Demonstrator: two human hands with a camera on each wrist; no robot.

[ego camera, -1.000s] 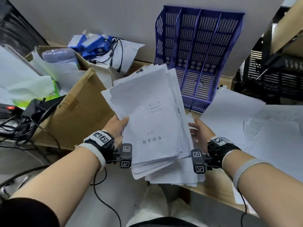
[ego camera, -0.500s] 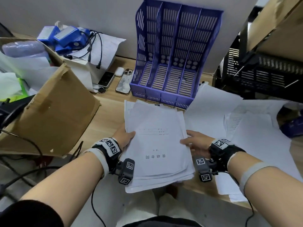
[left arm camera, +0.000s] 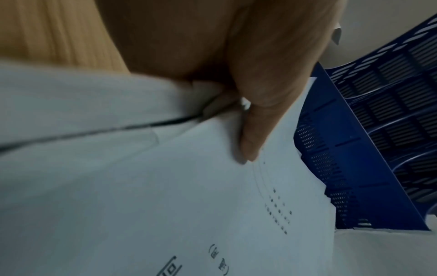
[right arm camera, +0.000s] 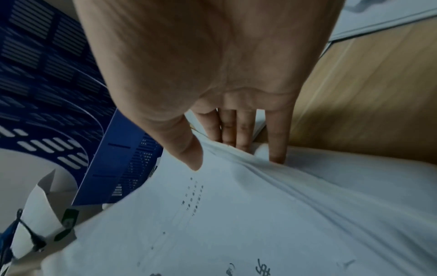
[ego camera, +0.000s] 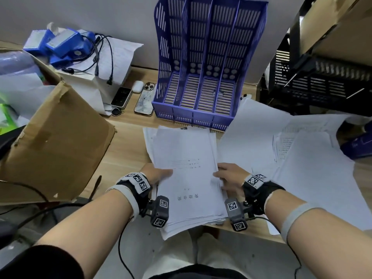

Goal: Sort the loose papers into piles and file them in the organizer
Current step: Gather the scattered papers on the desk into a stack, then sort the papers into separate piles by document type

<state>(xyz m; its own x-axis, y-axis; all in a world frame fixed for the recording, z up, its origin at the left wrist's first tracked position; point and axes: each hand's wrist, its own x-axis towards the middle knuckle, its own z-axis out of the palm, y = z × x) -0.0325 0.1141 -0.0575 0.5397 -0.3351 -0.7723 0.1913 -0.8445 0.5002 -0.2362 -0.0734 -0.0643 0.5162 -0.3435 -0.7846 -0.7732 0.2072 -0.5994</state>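
A thick stack of white papers [ego camera: 187, 178] with a printed cover sheet lies flat at the desk's front edge, its near end overhanging. My left hand [ego camera: 159, 175] grips its left side. The left wrist view shows the thumb [left arm camera: 250, 130] pressed on the top sheet [left arm camera: 165, 186], with the fingers hidden below. My right hand [ego camera: 227, 176] holds the right side. In the right wrist view its thumb [right arm camera: 189, 155] is on top of the stack [right arm camera: 260, 214] and the fingers [right arm camera: 238, 130] reach down past the edge. The blue slotted organizer [ego camera: 203, 57] stands empty just beyond the stack.
A cardboard box [ego camera: 54, 141] leans at the left. Two phones [ego camera: 121, 97] [ego camera: 145, 101], an earbuds case [ego camera: 137, 86] and blue devices with cables [ego camera: 62, 43] sit left of the organizer. Loose sheets [ego camera: 302, 158] cover the desk [ego camera: 124, 150] at the right, below a black rack [ego camera: 322, 81].
The stack, held up and tilted a second ago, has come down flat onto the desk in front of the organizer. Both hands kept their grip on its sides.
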